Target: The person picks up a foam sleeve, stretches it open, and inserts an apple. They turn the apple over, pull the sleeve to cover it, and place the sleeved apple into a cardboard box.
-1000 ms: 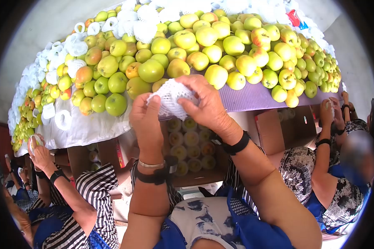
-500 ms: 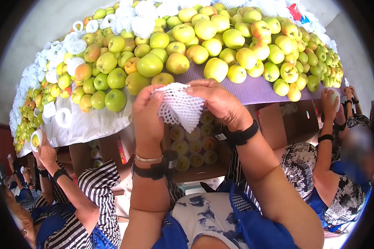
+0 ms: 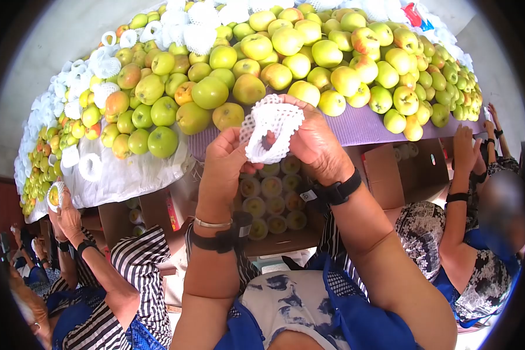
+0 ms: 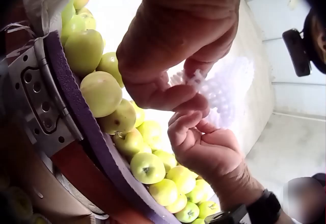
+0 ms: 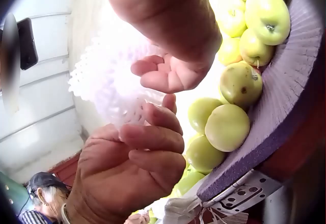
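Observation:
A white foam fruit net is stretched between both hands in the head view, its mouth spread into a round hole. My left hand pinches its left edge between thumb and fingers. On the other side my right hand grips the net's right edge, fingers behind it. Close up in the left wrist view, the net hangs beyond the curled fingertips of both hands. The right wrist view shows the same foam net washed out by bright light. Nothing sits inside it. Nearest beyond the hands are green-yellow apples.
Apples are heaped along a table with purple padding. Foam nets lie piled behind and left. Below the edge stands a cardboard box of netted apples. People work on both sides, one holding a netted apple.
The foam net was bunched, then hung flat and pointed between my hands; now it is turned up with its mouth spread open. The right-hand neighbour no longer shows a foam net in hand.

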`<move>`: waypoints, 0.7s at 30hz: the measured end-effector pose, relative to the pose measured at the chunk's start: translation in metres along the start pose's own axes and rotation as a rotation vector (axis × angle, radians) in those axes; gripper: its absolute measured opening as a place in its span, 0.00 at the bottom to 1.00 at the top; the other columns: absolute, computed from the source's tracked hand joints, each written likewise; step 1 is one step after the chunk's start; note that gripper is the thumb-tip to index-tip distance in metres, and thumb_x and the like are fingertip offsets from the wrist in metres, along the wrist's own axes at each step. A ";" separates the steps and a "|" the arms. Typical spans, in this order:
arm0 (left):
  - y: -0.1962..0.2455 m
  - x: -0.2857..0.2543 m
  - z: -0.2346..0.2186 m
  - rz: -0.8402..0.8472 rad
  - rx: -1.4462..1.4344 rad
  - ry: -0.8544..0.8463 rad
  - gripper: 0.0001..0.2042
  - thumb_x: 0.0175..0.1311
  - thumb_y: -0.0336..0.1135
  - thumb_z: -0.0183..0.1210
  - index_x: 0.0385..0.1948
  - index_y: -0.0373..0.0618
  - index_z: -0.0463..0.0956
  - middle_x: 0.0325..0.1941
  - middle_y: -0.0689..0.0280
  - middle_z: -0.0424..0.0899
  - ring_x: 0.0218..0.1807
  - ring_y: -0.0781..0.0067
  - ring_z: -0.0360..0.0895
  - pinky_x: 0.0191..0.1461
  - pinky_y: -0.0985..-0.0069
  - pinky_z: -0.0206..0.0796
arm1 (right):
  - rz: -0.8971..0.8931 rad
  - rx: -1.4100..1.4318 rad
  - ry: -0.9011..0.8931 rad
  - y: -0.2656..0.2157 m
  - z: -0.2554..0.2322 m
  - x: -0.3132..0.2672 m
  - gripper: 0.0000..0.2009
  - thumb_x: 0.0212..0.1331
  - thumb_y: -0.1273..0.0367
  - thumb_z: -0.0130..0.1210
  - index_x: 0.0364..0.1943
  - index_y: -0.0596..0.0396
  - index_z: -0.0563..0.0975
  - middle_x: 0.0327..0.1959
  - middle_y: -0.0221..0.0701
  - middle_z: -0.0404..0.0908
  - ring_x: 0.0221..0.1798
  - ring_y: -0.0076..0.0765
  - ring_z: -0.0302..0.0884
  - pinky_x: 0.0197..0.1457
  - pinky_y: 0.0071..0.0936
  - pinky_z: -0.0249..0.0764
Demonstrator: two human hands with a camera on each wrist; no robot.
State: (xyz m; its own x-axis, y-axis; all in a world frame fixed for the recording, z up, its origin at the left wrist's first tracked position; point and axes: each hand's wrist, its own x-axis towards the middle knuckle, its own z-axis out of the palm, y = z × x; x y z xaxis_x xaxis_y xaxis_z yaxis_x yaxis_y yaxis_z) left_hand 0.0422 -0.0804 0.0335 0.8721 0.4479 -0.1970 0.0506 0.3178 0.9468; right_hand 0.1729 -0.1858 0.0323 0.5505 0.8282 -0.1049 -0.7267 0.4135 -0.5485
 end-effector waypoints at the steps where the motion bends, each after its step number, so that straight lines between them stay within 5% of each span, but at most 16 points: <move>1: 0.001 0.000 -0.002 -0.035 -0.016 -0.038 0.09 0.61 0.26 0.49 0.42 0.39 0.73 0.32 0.64 0.81 0.27 0.80 0.77 0.28 0.85 0.69 | -0.009 -0.001 -0.007 -0.001 0.000 0.001 0.08 0.58 0.73 0.50 0.40 0.61 0.73 0.37 0.34 0.79 0.39 0.28 0.78 0.43 0.26 0.75; 5: -0.013 0.006 0.000 0.094 -0.326 0.012 0.10 0.61 0.27 0.53 0.42 0.35 0.73 0.35 0.62 0.82 0.34 0.75 0.80 0.38 0.80 0.74 | -0.029 -0.168 -0.057 -0.004 0.003 0.000 0.08 0.56 0.73 0.53 0.40 0.60 0.75 0.36 0.32 0.79 0.38 0.26 0.77 0.42 0.23 0.73; 11: -0.009 0.007 -0.004 0.211 -0.411 0.185 0.09 0.63 0.25 0.48 0.42 0.32 0.71 0.40 0.59 0.80 0.41 0.71 0.78 0.46 0.76 0.71 | 0.054 -0.720 -0.093 -0.009 -0.002 -0.005 0.10 0.53 0.72 0.55 0.40 0.59 0.75 0.33 0.26 0.79 0.32 0.20 0.74 0.38 0.17 0.70; 15: -0.007 0.008 -0.006 0.246 -0.725 -0.028 0.13 0.66 0.28 0.42 0.49 0.33 0.66 0.51 0.55 0.74 0.53 0.65 0.72 0.59 0.66 0.63 | 0.010 -0.465 0.065 0.001 -0.009 0.006 0.06 0.55 0.74 0.51 0.36 0.59 0.75 0.32 0.28 0.78 0.31 0.22 0.74 0.37 0.20 0.72; 18: -0.006 0.009 -0.006 0.107 -1.039 -0.184 0.18 0.67 0.32 0.39 0.56 0.34 0.61 0.58 0.54 0.69 0.59 0.60 0.67 0.64 0.58 0.57 | 0.024 -0.111 -0.041 0.000 -0.009 0.005 0.08 0.58 0.72 0.49 0.39 0.61 0.72 0.36 0.33 0.78 0.34 0.27 0.77 0.41 0.29 0.76; 21: -0.001 0.003 0.002 0.113 -0.819 -0.199 0.19 0.64 0.30 0.42 0.56 0.34 0.60 0.58 0.54 0.69 0.59 0.59 0.67 0.63 0.58 0.58 | -0.047 0.073 0.038 0.005 0.007 0.001 0.09 0.60 0.70 0.48 0.39 0.63 0.71 0.37 0.36 0.78 0.35 0.30 0.78 0.42 0.30 0.77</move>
State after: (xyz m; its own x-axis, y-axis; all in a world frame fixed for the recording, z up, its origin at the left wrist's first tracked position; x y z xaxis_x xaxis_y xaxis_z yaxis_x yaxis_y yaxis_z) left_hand 0.0463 -0.0812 0.0328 0.9239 0.3825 0.0084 -0.3431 0.8188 0.4602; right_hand 0.1671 -0.1805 0.0354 0.5985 0.7931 -0.1126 -0.7271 0.4789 -0.4919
